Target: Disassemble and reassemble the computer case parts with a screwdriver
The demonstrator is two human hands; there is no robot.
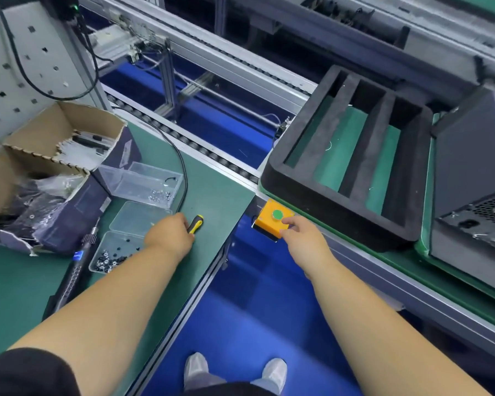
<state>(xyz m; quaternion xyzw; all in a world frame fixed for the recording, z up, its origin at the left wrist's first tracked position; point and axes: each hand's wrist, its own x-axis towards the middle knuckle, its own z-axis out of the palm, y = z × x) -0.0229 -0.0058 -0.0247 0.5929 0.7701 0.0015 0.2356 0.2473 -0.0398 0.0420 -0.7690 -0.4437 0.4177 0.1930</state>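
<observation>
My left hand is curled round the screwdriver, whose yellow-and-black handle sticks out past my fingers and lies low over the green desk. My right hand reaches to the yellow button box at the desk's corner; its fingers are bent against the box's near right side, just beside the green button, though I cannot tell whether they truly grip the box or only rest against it.

The computer case stands at the far right on a green-edged pallet, its dark side panel facing me and its vented rear plate low at the edge of view. Just left of it lies a black foam tray with long slots showing green beneath.

Beside my left hand sit clear plastic boxes: one holds a few silver screws, and the nearest holds a heap of dark and silver screws. An electric screwdriver lies along the desk to their left. Behind them is an open cardboard box with bagged parts. A black cable curves across the desk toward my left hand.
</observation>
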